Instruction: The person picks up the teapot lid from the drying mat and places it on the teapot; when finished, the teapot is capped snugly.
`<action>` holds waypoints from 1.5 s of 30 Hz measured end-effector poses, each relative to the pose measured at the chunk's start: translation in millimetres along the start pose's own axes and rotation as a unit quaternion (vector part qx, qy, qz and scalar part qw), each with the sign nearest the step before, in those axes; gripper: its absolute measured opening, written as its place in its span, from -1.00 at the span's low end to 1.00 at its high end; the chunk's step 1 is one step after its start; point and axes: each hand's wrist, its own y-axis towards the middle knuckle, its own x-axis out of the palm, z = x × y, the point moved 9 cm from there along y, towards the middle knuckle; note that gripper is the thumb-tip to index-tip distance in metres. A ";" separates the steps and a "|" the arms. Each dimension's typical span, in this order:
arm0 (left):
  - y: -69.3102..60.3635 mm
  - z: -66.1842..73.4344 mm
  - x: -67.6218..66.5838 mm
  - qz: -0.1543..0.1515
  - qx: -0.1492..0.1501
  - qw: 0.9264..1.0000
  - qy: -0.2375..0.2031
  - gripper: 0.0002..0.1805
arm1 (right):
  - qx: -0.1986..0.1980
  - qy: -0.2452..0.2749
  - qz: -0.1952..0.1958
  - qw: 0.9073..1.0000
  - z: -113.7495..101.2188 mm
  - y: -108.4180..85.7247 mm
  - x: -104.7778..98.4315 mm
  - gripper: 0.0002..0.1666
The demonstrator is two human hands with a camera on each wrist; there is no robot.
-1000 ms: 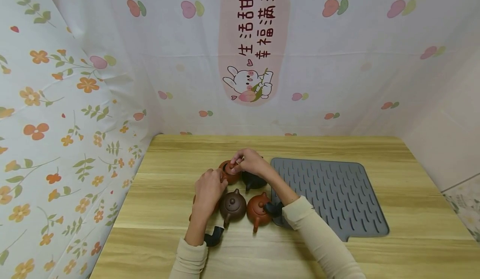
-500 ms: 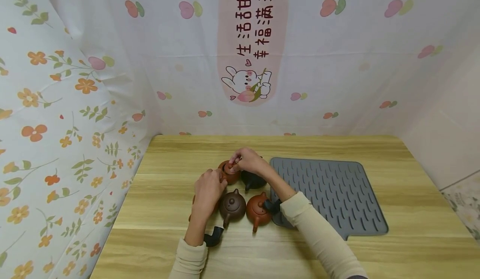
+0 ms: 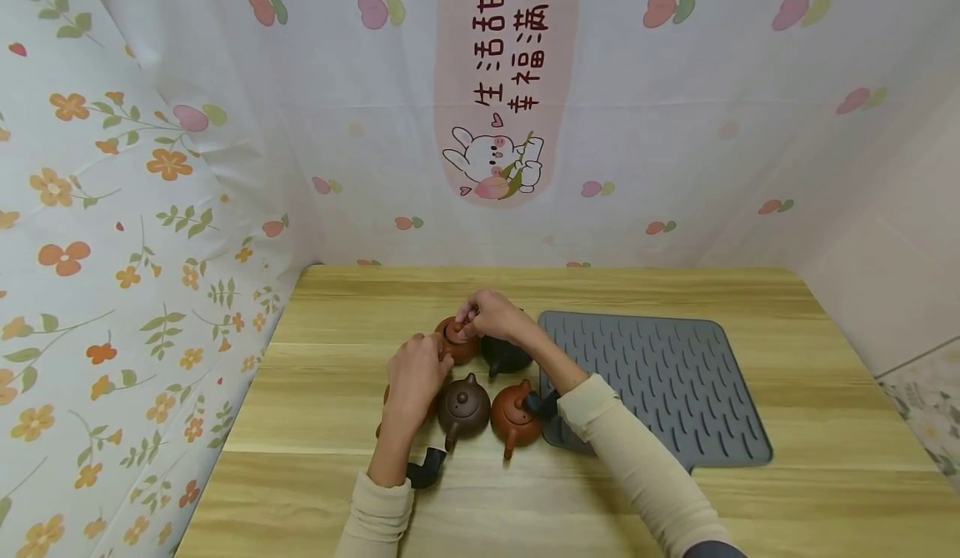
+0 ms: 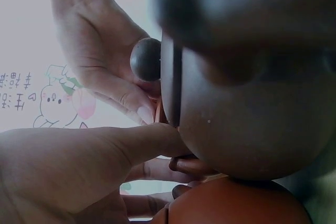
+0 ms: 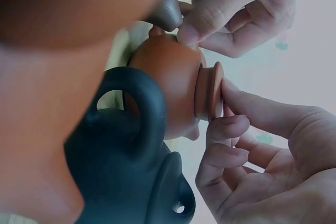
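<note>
An orange clay teapot (image 3: 457, 353) stands at the back of a teapot group. My right hand (image 3: 493, 316) pinches the knob of its lid (image 5: 217, 90); in the right wrist view the lid sits at the pot's mouth, part of its inner collar showing. The left hand (image 3: 414, 372) is at the pot's near left side, thumb against it in the right wrist view and fingers around what looks like its handle, mostly hidden. Close by are a black teapot (image 3: 506, 357), a dark brown teapot (image 3: 463, 410) and another orange teapot (image 3: 515, 421).
One more orange teapot (image 3: 382, 430) is mostly hidden under the left forearm. A grey ridged mat (image 3: 647, 387) lies right of the group on the wooden table (image 3: 315, 391). Patterned cloth (image 3: 360, 141) hangs behind and at the left.
The lid has tipped down over the teapot's mouth; the dark gap seen earlier has narrowed. The right hand shifted slightly with it. The left hand stays in place.
</note>
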 end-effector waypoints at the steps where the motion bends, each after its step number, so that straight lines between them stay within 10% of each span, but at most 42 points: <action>1: -0.1 0.1 -0.2 -0.001 -0.001 1.000 0.001 -0.71 | -0.001 -0.002 -0.001 1.000 -0.4 0.4 0.1 -0.90; 45: -0.6 -0.1 -0.1 -0.002 0.001 1.000 0.001 -0.65 | -0.013 -0.070 0.021 0.997 -2.2 6.7 4.4 -0.84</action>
